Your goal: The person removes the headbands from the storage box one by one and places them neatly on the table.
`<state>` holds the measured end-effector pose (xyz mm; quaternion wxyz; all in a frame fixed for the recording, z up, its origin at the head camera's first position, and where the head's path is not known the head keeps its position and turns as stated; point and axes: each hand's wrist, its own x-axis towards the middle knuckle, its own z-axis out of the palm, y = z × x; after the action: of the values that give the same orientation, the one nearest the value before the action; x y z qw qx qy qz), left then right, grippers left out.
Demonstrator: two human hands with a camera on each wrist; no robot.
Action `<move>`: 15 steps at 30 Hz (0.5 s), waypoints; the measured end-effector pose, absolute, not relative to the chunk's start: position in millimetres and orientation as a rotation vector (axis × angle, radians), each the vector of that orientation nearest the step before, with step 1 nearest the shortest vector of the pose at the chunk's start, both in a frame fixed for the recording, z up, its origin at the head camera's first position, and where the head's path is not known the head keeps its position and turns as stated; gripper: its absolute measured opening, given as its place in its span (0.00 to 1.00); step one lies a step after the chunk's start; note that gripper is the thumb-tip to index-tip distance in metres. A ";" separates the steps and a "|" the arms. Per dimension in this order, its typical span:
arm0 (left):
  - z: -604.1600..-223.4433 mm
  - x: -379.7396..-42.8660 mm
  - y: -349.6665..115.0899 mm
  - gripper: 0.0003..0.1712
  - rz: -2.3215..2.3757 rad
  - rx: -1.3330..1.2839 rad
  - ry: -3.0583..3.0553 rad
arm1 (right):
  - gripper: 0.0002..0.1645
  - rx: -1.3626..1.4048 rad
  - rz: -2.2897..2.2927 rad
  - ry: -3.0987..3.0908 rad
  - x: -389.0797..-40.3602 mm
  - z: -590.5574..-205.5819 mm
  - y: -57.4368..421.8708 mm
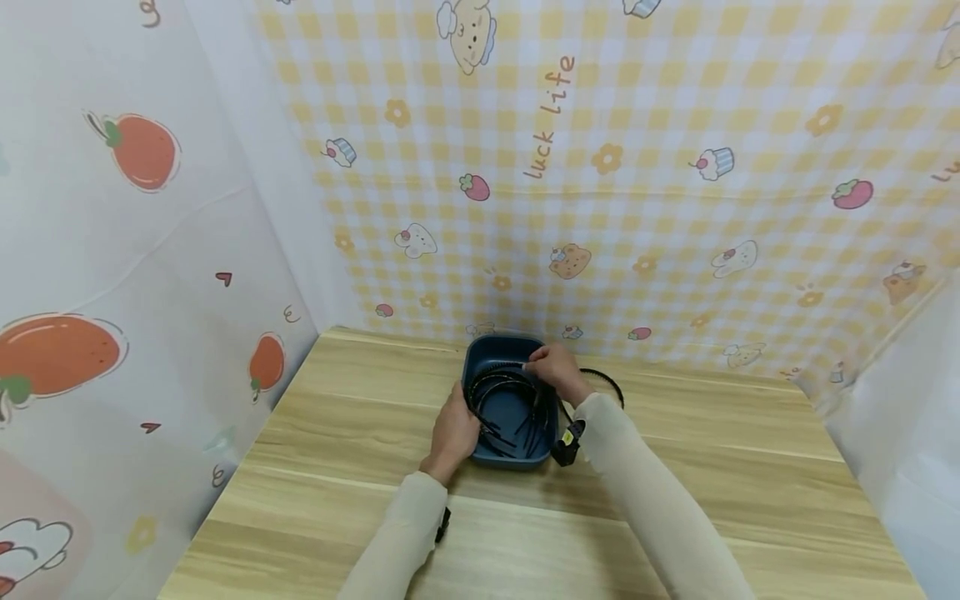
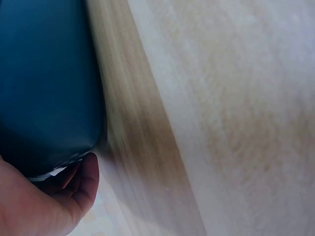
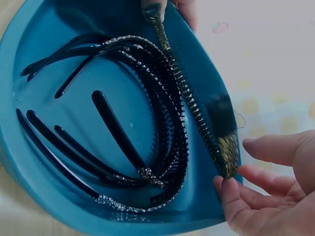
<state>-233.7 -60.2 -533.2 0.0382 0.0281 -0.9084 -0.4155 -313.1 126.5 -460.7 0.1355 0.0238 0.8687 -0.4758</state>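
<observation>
A dark blue plastic basin (image 1: 550, 442) sits on the table near the back wall, holding several black headbands (image 3: 120, 130), some with glittery stones and comb teeth. My left hand (image 1: 455, 423) grips the basin's left side; in the left wrist view its fingers (image 2: 88, 177) curl beneath the wall. Its thumb (image 3: 152, 9) comes over the rim onto one end of a toothed headband with a gold-brown section (image 3: 194, 105). My right hand (image 1: 557, 371) is over the far right part of the basin, and its fingertips (image 3: 227, 189) hold that headband at the gold-brown part.
The wood-grain table (image 1: 712, 467) spreads out on both sides. A yellow checked cloth (image 1: 652, 208) hangs behind it, a white printed cloth (image 1: 202, 350) at the left. A black camera (image 1: 567, 446) with a cable (image 1: 611, 383) is worn on the right wrist.
</observation>
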 end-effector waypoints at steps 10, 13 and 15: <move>-536.5 -233.7 -60.9 0.36 -1.284 0.083 -2.787 | 0.16 0.135 -1.479 2.354 -311.5 -460.1 132.4; -536.6 -233.6 -61.5 0.37 -1.287 0.087 -2.797 | 0.17 0.152 -1.495 2.310 -310.2 -460.4 134.1; -536.5 -233.5 -61.7 0.37 -1.286 0.087 -2.801 | 0.17 0.130 -1.481 2.305 -309.1 -461.2 135.9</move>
<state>-233.5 -61.7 -536.5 0.0292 0.0282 -0.9080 -0.4169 -309.1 135.9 -461.2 0.1982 0.0466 0.8238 -0.5291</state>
